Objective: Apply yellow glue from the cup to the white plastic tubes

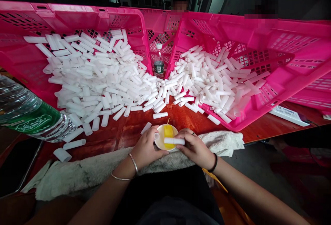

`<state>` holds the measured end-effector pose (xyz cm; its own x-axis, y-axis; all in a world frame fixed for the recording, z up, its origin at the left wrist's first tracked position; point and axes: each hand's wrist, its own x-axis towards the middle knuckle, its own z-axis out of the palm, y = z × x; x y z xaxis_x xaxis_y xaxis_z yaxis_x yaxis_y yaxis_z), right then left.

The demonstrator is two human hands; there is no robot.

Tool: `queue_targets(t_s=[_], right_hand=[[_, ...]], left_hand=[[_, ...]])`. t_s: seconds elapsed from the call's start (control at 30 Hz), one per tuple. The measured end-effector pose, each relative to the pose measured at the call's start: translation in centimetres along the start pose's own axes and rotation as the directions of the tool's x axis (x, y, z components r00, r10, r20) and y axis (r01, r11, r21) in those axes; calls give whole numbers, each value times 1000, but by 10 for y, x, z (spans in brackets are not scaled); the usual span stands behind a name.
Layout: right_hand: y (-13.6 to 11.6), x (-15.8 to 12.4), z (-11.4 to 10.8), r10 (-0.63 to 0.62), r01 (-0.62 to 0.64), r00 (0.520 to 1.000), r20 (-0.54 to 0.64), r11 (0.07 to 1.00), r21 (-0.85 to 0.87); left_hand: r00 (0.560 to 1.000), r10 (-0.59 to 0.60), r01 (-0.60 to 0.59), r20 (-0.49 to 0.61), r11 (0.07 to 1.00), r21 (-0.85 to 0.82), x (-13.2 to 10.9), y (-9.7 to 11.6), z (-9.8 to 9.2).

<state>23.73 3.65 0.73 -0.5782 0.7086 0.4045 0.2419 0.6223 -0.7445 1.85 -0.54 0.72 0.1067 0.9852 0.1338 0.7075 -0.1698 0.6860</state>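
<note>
So here's where things stand. The right hand (195, 148) has a pretty closed pinch on a white tube (174, 141), thumb on one side, fingers on the other, holding it lengthwise in front of a yellow block (169, 131). The block sits in a small pale dish (160, 135) right between the hands, with a thin stick (168, 121) poking up from it. Can't tell if the tube is actually touching the yellow stuff. Its end by the fingers looks whiter, but no idea whether that's an overlap or just the light.

The left hand (148, 146) is about half curled, thumb out along the near side of the dish, and seems to have a second tube (156, 136) at its fingertips, round end showing.

My read: this is the close-up handling step, one tube per hand over the dish. I'd say the next move calls for keeping that right-hand pinch light and lining the tube ends up without bumping the stick.

Loads of loose tubes (98, 80) spill from the tipped pink crates (77, 11) onto the red tabletop (108, 136). A towel (103, 169) runs along the near edge.
</note>
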Motion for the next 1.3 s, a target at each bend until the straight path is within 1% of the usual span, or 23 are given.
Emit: queue_targets(t_s=[0.07, 0.1, 0.17, 0.27, 0.3, 0.33, 0.37, 0.4, 0.47, 0.53, 0.6, 0.67, 0.73, 0.8, 0.87, 0.93, 1.0, 1.07, 1.13, 1.17, 1.2, 1.23, 1.3], right_hand=[[-1, -3, 1, 66, -66, 997, -30, 998, 9], [-1, -5, 1, 56, -56, 998, -34, 998, -14], [1, -7, -1, -51, 50, 999, -7, 993, -104], [6, -10, -3, -257, 269, 963, 81, 931, -247], [8, -10, -3, -295, 311, 950, 99, 912, -266], [9, -10, -3, -308, 323, 946, 100, 910, -259], [10, -10, -2, -292, 303, 953, 80, 928, -218], [9, -10, -1, -248, 251, 968, 36, 957, -145], [4, -7, 1, -74, 81, 994, -85, 994, 76], [-5, -3, 1, 130, -81, 982, -139, 947, 312], [-17, 3, -1, 257, -179, 960, -110, 868, 463], [-28, 9, -6, 300, -227, 952, -58, 821, 523], [-37, 15, -11, 324, -267, 946, -14, 804, 532], [-43, 19, -16, 356, -328, 933, 46, 793, 513], [-48, 22, -19, 372, -384, 920, 123, 794, 471], [-50, 24, -18, 326, -365, 931, 164, 849, 383], [-52, 27, -15, 224, -249, 967, 124, 938, 240], [-56, 30, -10, 120, -122, 992, 25, 988, 93], [-63, 31, -6, 73, -72, 995, -64, 997, 12], [-68, 29, -7, 67, -68, 994, -87, 998, -9], [-73, 25, -10, 61, -64, 994, -88, 997, -34], [-78, 18, -16, 50, -56, 996, -73, 996, -73], [-86, -3, -36, 59, -59, 998, -5, 981, -184]], left_hand=[[1000, 4, -4, -1, 1000, 2, 0, 1, -1], [1000, 8, -8, -2, 1000, 5, 0, 1, -2], [1000, 17, -17, 3, 1000, 15, 1, 1, -3], [1000, 21, -21, 22, 999, 28, 2, -1, -4], [999, 31, -32, 28, 999, 31, 2, -1, -5], [998, 55, -56, 27, 998, 38, 2, -2, -6], [995, 94, -95, 16, 994, 51, 1, -2, -7], [990, 139, -139, -4, 988, 70, 0, -2, -9], [976, 207, -200, -59, 973, 117, -2, 1, -15], [969, 232, -217, -78, 962, 164, -3, 7, -22], [967, 249, -233, -48, 948, 216, -4, 15, -29], [957, 289, -274, -12, 919, 284, -4, 24, -34], [941, 337, -317, 9, 875, 366, -4, 31, -39], [929, 367, -343, 38, 821, 456, -5, 37, -43], [930, 359, -349, 85, 784, 514, -6, 42, -46], [942, 310, -332, 128, 804, 494, -8, 48, -45], [959, 233, -276, 160, 898, 344, -11, 59, -41], [979, 113, -136, 169, 982, 129, -17, 74, -33], [990, 1, -1, 141, 1000, 2, -25, 92, -25], [992, -24, 25, 123, 1000, -10, -29, 100, -22], [993, -12, 13, 120, 1000, -4, -33, 107, -20], [990, 33, -34, 137, 999, 5, -37, 110, -21], [968, 155, -162, 199, 987, 20, -37, 102, -30]])
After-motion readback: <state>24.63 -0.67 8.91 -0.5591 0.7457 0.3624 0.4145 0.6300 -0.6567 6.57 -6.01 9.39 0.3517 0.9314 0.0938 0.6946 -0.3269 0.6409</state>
